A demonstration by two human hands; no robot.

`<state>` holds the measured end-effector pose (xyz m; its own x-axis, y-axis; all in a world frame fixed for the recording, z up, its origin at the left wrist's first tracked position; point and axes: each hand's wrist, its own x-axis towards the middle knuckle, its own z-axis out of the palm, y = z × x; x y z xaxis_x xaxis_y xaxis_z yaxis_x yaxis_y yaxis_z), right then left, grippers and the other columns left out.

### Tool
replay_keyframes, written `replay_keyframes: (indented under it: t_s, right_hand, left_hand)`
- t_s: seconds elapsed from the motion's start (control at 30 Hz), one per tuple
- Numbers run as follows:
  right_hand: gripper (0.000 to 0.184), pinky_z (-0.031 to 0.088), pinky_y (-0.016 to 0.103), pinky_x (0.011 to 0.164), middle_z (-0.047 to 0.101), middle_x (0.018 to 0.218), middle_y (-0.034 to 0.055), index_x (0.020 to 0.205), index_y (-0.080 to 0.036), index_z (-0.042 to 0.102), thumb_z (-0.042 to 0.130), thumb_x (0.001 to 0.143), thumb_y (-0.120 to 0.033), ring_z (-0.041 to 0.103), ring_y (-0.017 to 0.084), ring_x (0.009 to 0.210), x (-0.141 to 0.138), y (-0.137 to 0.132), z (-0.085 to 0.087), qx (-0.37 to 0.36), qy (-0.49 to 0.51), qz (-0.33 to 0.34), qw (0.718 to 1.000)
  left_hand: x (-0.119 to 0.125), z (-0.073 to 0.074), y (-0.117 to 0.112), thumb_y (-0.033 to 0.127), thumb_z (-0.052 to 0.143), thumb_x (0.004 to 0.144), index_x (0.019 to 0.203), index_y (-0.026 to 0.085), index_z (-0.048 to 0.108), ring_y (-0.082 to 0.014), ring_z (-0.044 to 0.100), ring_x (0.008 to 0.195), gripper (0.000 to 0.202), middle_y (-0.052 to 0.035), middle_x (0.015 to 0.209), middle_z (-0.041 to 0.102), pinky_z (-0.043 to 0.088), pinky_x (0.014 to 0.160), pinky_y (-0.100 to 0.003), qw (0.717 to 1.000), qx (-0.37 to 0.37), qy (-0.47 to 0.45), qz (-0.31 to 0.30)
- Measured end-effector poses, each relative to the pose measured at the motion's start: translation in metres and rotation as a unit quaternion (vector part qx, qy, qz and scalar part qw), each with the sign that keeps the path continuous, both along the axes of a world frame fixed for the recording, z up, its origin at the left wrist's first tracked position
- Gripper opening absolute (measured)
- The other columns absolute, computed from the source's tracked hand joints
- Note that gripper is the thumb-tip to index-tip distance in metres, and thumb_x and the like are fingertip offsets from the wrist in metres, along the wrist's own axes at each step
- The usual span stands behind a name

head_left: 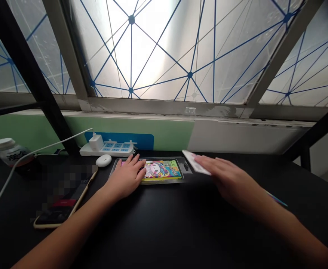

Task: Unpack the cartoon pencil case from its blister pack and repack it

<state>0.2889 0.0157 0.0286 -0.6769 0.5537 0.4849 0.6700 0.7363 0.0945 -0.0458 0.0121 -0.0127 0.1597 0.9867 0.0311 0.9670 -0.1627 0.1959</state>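
A colourful cartoon-printed pack in a clear plastic blister case (164,170) lies flat at the back of the black table. Across its left part rests my left hand (126,178), fingers spread and lying on the print. My right hand (231,179) is to the right of the case and grips a thin white card (194,163), tilted, its left edge near the case's hang-hole end. The thumb is hidden behind the hand. Beneath my right forearm, the edge of a thin multicoloured item (277,199) shows; most of it is covered.
A phone (78,186) in a pale case lies left of my left forearm. Behind it are a small white rounded case (103,160) and a white power strip (107,150) with a charger plugged in. A white cable (20,158) crosses the left side, near a jar (11,151).
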Motion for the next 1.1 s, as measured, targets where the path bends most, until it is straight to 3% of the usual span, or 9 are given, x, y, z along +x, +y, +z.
replay_keyframes:
  t_s: [0.1, 0.2, 0.27, 0.33, 0.43, 0.57, 0.7, 0.93, 1.1]
  right_hand:
    - [0.052, 0.052, 0.042, 0.100, 0.065, 0.135, 0.0062, 0.139, -0.019, 0.054, 0.039, 0.091, -0.005, 0.064, 0.023, 0.120, -0.046, -0.048, -0.017, 0.028, -0.022, 0.083, 0.996]
    - [0.037, 0.053, 0.041, 0.097, 0.072, 0.125, 0.0050, 0.129, -0.018, 0.061, 0.042, 0.098, -0.016, 0.069, 0.026, 0.111, -0.092, -0.086, -0.056, 0.075, -0.008, 0.164, 0.984]
    - [0.027, 0.054, 0.037, 0.094, 0.076, 0.115, 0.0034, 0.120, -0.020, 0.066, 0.049, 0.099, -0.023, 0.072, 0.024, 0.103, -0.115, -0.094, -0.079, 0.086, 0.018, 0.183, 0.979]
    - [0.039, 0.052, 0.040, 0.097, 0.071, 0.126, 0.0097, 0.128, -0.017, 0.062, 0.051, 0.099, -0.041, 0.067, 0.029, 0.113, -0.131, -0.088, -0.087, 0.005, -0.019, 0.187, 0.982]
    - [0.062, 0.035, 0.048, 0.115, 0.049, 0.151, 0.0119, 0.147, -0.018, 0.046, 0.044, 0.099, -0.057, 0.044, 0.031, 0.140, -0.142, -0.068, -0.072, -0.193, -0.039, 0.170, 0.966]
    - [0.056, 0.012, 0.045, 0.124, 0.039, 0.159, 0.0063, 0.151, -0.024, 0.041, 0.042, 0.101, -0.050, 0.026, 0.024, 0.149, -0.145, -0.053, -0.046, -0.329, -0.022, 0.175, 0.928]
    - [0.055, 0.008, 0.042, 0.125, 0.042, 0.157, 0.0068, 0.150, -0.024, 0.043, 0.045, 0.101, -0.048, 0.025, 0.022, 0.149, -0.142, -0.053, -0.045, -0.357, -0.013, 0.183, 0.916]
    - [0.059, 0.007, 0.050, 0.124, 0.036, 0.161, 0.0056, 0.155, -0.029, 0.034, 0.047, 0.100, -0.046, 0.022, 0.024, 0.150, -0.143, -0.052, -0.048, -0.384, -0.009, 0.180, 0.906]
    - [0.058, 0.008, 0.047, 0.124, 0.035, 0.161, 0.0061, 0.153, -0.026, 0.037, 0.046, 0.100, -0.047, 0.021, 0.023, 0.151, -0.142, -0.052, -0.046, -0.387, -0.019, 0.173, 0.905]
  left_hand:
    - [0.003, -0.004, 0.000, 0.044, 0.027, 0.103, 0.149, 0.024, 0.046, -0.0354, 0.021, 0.150, 0.054, -0.0119, 0.162, 0.030, 0.021, 0.114, -0.067, 1.000, 0.023, 0.000, 0.001]
    - [0.008, -0.008, -0.002, 0.042, 0.028, 0.103, 0.149, 0.022, 0.046, -0.0372, 0.023, 0.150, 0.053, -0.0136, 0.161, 0.032, 0.022, 0.113, -0.069, 0.999, 0.043, 0.004, -0.001]
    - [0.012, -0.010, -0.003, 0.043, 0.027, 0.103, 0.149, 0.022, 0.045, -0.0373, 0.022, 0.150, 0.053, -0.0134, 0.161, 0.032, 0.022, 0.113, -0.069, 0.999, 0.050, 0.000, -0.009]
    - [0.015, -0.012, -0.004, 0.042, 0.029, 0.103, 0.149, 0.023, 0.045, -0.0369, 0.022, 0.150, 0.052, -0.0127, 0.161, 0.032, 0.022, 0.113, -0.069, 0.998, 0.056, -0.003, -0.019]
    - [0.018, -0.013, -0.006, 0.042, 0.031, 0.103, 0.148, 0.024, 0.046, -0.0369, 0.023, 0.150, 0.051, -0.0124, 0.160, 0.033, 0.022, 0.113, -0.069, 0.998, 0.063, 0.001, -0.026]
    - [0.018, -0.012, -0.007, 0.043, 0.032, 0.103, 0.148, 0.024, 0.046, -0.0365, 0.025, 0.149, 0.051, -0.0118, 0.160, 0.035, 0.023, 0.113, -0.068, 0.997, 0.067, 0.013, -0.034]
    - [0.018, -0.011, -0.007, 0.042, 0.031, 0.103, 0.148, 0.024, 0.046, -0.0365, 0.026, 0.149, 0.051, -0.0118, 0.159, 0.035, 0.025, 0.112, -0.068, 0.996, 0.072, 0.027, -0.034]
    - [0.020, -0.013, -0.008, 0.041, 0.033, 0.103, 0.147, 0.023, 0.048, -0.0375, 0.027, 0.148, 0.050, -0.0126, 0.158, 0.037, 0.026, 0.112, -0.068, 0.994, 0.096, 0.032, -0.034]
    - [0.016, -0.008, -0.006, 0.033, 0.034, 0.102, 0.141, 0.023, 0.054, -0.0345, 0.033, 0.146, 0.045, -0.0103, 0.154, 0.045, 0.028, 0.113, -0.066, 0.995, 0.082, -0.044, -0.020]
